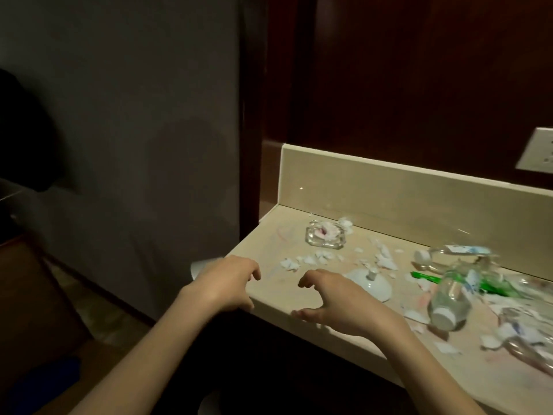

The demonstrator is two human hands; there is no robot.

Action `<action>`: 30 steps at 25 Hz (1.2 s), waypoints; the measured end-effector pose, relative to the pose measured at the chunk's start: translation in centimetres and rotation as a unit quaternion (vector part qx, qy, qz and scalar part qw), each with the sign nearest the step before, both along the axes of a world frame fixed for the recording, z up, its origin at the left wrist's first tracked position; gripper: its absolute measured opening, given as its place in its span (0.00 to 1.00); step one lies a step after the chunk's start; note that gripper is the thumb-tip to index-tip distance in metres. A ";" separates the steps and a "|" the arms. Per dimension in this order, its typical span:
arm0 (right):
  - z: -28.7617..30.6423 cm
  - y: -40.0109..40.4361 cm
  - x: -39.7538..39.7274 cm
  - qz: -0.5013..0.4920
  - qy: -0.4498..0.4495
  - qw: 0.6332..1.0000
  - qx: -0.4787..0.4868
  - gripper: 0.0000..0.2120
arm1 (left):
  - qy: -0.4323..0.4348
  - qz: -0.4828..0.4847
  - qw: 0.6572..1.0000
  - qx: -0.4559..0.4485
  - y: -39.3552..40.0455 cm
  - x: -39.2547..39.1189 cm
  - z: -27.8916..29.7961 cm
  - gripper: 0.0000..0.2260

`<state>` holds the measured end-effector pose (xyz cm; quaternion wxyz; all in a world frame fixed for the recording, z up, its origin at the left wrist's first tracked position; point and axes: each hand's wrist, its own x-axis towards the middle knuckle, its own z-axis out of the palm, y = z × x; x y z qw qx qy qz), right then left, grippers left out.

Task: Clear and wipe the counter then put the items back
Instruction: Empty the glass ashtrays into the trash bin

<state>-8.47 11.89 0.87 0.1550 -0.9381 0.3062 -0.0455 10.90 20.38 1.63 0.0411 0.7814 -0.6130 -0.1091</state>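
A beige counter [269,298] carries torn white paper scraps [383,259] and faint coloured marks. A square glass dish [324,238] with crumpled paper in it stands near the back left. A white lid with a knob [371,283] lies in the middle. Clear plastic bottles lie on their sides: one with a white cap [449,298] near the front, another [449,253] behind it. A green object [425,277] lies between them. My left hand [224,280] and my right hand [332,304] hover over the counter's left front edge, fingers loosely curled, holding nothing.
A low beige backsplash [389,187] runs along the back, below dark wood panelling. A white wall socket [538,151] sits at the right. A grey wall [119,115] stands left of the counter. Something white [199,266] shows behind my left hand.
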 end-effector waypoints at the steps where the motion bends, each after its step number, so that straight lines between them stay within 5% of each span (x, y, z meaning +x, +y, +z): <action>1: 0.0 -0.6 -0.7 -0.012 0.012 1.000 0.004 0.24 | -0.002 -0.014 1.000 0.008 -1.0 -0.7 0.0 0.23; 17: 0.5 -14.9 -0.3 -0.197 0.023 0.979 0.033 0.21 | 0.051 -0.114 0.989 0.081 -20.6 3.3 0.2 0.21; 22: -0.2 -22.7 2.2 -0.238 0.013 0.967 0.091 0.17 | 0.202 -0.017 0.979 0.026 -26.4 5.1 -1.7 0.11; 30: -3.4 -28.8 5.3 -0.271 0.038 0.936 0.220 0.12 | 0.306 0.054 0.950 0.031 -31.0 5.0 -5.1 0.18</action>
